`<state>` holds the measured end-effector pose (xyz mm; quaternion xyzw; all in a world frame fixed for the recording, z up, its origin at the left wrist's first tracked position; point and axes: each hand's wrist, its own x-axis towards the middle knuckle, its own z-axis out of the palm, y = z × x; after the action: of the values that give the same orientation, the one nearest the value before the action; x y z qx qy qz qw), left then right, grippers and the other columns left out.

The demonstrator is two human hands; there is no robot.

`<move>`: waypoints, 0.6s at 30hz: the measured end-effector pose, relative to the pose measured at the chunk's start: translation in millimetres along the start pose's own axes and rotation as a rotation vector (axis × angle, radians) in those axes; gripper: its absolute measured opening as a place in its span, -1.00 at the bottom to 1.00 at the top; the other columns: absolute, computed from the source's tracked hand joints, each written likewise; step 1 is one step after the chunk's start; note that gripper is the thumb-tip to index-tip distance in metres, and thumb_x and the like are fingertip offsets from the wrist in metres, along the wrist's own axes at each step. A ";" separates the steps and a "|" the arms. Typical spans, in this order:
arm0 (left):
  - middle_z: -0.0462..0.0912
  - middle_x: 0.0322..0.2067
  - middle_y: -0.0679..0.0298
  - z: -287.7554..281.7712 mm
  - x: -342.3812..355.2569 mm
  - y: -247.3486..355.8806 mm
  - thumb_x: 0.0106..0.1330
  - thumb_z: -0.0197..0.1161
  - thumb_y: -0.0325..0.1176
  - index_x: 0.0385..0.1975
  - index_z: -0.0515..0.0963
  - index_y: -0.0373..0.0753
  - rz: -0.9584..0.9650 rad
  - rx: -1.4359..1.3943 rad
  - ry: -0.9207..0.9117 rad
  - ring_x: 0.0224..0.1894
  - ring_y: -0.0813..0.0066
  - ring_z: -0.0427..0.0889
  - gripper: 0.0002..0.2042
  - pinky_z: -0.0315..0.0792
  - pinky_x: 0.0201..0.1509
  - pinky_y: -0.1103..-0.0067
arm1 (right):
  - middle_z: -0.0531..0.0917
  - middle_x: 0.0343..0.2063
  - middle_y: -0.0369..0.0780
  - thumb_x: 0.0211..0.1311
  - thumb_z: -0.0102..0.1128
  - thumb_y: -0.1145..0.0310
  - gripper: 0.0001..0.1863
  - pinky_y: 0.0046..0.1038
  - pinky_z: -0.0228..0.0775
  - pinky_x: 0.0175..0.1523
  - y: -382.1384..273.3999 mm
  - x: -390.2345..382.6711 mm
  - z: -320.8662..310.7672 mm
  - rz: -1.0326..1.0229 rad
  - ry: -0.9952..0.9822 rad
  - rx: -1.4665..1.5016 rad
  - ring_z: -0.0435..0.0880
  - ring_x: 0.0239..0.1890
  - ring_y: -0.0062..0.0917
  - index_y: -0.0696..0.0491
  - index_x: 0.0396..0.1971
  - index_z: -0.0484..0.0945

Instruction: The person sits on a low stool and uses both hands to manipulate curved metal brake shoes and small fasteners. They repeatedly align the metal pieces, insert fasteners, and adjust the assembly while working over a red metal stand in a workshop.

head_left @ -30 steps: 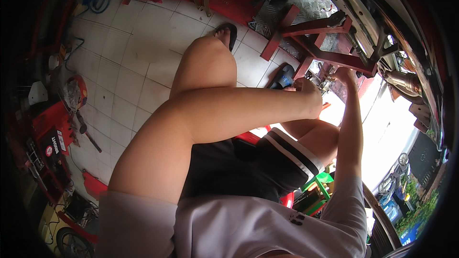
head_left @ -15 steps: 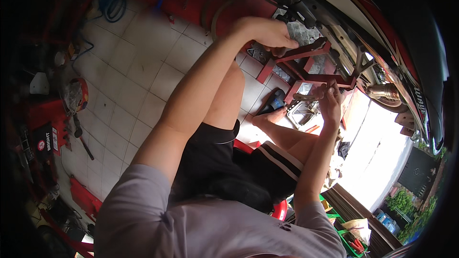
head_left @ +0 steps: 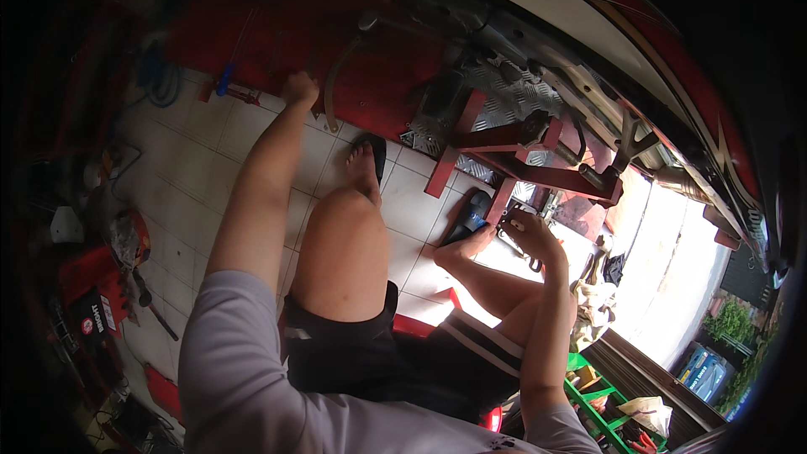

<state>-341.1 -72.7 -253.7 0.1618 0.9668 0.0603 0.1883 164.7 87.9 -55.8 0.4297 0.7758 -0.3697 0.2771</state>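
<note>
My left hand is reached out over the red mat, between a blue-handled tool and a curved metal strip; its fingers are blurred and turned away from view. My right hand grips a small metal piece beside the lower leg of a red steel stand. Dark metal motorcycle parts and a metal plate lie at and above the stand.
My bare legs and black sandals are below. A red toolbox and long-handled tool are at left, a blue hose behind. A green tray of tools sits lower right, near a bright doorway.
My left hand has swung from beside my right hand up and left to the mat. My right hand has moved down along the stand. The view has tilted toward the mat.
</note>
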 end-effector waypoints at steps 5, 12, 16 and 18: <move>0.64 -0.07 0.07 -1.5 2.7 11.1 0.23 0.23 -0.24 -0.08 0.58 -0.19 0.084 0.121 -0.084 0.03 0.13 0.62 -0.70 0.57 0.02 0.31 | 0.62 -0.09 -0.02 0.28 0.02 0.09 -0.60 -0.20 0.43 0.08 9.9 -4.5 -0.9 -0.042 -0.063 -0.069 0.60 -0.01 -0.10 0.04 -0.04 0.56; 0.65 -0.49 0.07 -47.2 -15.5 -45.3 0.17 0.07 -0.43 -0.44 0.58 -0.32 0.023 0.197 -0.391 -0.51 0.26 0.65 -0.85 0.50 -0.48 0.33 | 0.66 -0.20 -0.06 0.30 0.01 0.04 -0.64 -0.17 0.44 0.02 21.7 14.1 28.2 -0.374 0.019 -0.154 0.63 -0.10 -0.10 -0.03 -0.13 0.60; 0.52 -0.65 0.17 -105.5 -49.2 -68.4 0.24 -0.04 -0.52 -0.51 0.45 -0.33 -0.054 -0.241 -0.619 -0.64 0.43 0.54 -0.87 0.45 -0.61 0.44 | 0.69 -0.30 -0.08 0.26 0.04 0.01 -0.62 -0.20 0.51 -0.10 4.9 16.1 24.8 -0.491 0.091 -0.544 0.69 -0.24 -0.15 -0.02 -0.21 0.64; 0.59 -0.63 0.15 -131.2 -117.2 -24.5 0.22 -0.06 -0.52 -0.52 0.54 -0.35 0.121 -0.178 -0.619 -0.62 0.44 0.57 -0.80 0.47 -0.52 0.44 | 0.69 -0.41 -0.09 0.21 0.09 0.08 -0.66 -0.23 0.54 -0.20 20.8 1.7 28.1 -0.380 0.095 -0.380 0.70 -0.34 -0.23 0.05 -0.30 0.64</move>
<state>-295.7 -142.4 -96.6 0.2124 0.8434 0.1034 0.4826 185.1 73.3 -80.3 0.2336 0.9101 -0.2424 0.2415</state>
